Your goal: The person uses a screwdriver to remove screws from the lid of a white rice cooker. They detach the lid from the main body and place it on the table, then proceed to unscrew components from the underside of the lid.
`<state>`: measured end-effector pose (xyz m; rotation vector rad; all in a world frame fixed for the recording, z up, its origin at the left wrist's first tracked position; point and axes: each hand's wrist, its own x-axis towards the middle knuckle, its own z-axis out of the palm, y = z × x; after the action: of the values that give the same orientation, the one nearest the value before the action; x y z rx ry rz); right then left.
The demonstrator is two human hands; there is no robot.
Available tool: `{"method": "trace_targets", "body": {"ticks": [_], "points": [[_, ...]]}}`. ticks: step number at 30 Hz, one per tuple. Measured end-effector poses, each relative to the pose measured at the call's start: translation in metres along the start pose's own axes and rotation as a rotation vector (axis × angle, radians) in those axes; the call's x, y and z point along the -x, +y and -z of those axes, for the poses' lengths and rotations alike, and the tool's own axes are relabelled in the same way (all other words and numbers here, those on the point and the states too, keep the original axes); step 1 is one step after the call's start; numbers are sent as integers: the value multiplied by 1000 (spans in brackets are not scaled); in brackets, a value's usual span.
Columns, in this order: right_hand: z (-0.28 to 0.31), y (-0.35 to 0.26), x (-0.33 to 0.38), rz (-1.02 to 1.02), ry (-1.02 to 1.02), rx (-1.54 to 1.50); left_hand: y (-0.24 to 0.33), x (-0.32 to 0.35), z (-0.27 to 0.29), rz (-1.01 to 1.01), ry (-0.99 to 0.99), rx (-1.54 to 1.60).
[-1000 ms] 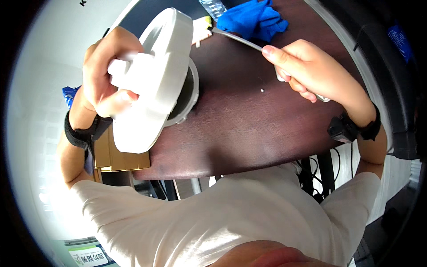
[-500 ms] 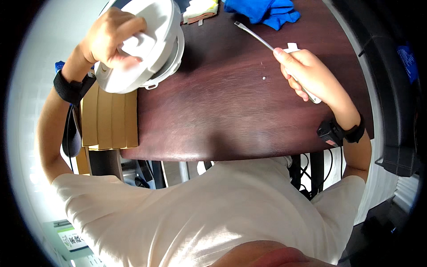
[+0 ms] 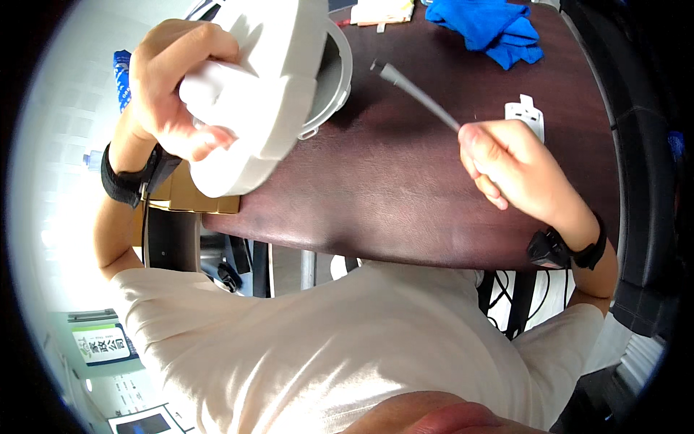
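My left hand (image 3: 184, 87) is closed around the knob of a round white lid (image 3: 278, 94). The lid is tilted on edge, raised beside a white round container (image 3: 341, 79) with a grey interior and a small loop on its rim. Most of the container is hidden behind the lid. Toward the right, my right hand (image 3: 510, 166) grips a slim pale grey tool (image 3: 423, 100) with a small dark tip. The tip points up and left toward the container, without touching it. Inside my fist the tool's handle is mostly hidden.
Beyond my right hand lies a white flat piece with slots (image 3: 526, 112). A crumpled blue cloth (image 3: 484, 29) and a pale yellow folded cloth (image 3: 382, 11) rest at the far side of the brown table (image 3: 376, 195). Cardboard boxes (image 3: 189, 197) stand under my left forearm.
The lid in my left hand has tipped further upright and come nearer. My right hand has shifted slightly, still holding the tool. The whole view has moved, uncovering more of the white slotted piece.
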<state>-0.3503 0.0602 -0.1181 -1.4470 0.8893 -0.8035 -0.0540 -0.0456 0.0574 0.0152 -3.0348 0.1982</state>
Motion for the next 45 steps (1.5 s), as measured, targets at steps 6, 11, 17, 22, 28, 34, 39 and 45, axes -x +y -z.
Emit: {"method": "trace_targets", "body": {"ticks": [6,11,17,22,28,34,39,45], "points": [[-16,15,22,5,27,121,46,-30,-33,-55,17,29],[-15,27,35,17,61,79,52,-31,-45,-63,314,165],[-5,28,40,32,118,85,24,-26,3,147,233,-18],[6,23,38,-77,128,-24,2,-7,39,645,487,-34],[11,15,35,-95,237,1,-50,17,12,972,1094,268],[0,-3,15,-56,147,47,-32,95,-17,920,1671,427],[-13,-32,-1,-34,166,170,-9,93,-50,842,1923,206],[-39,-58,-28,108,191,275,23,85,-61,922,1976,190]]}}
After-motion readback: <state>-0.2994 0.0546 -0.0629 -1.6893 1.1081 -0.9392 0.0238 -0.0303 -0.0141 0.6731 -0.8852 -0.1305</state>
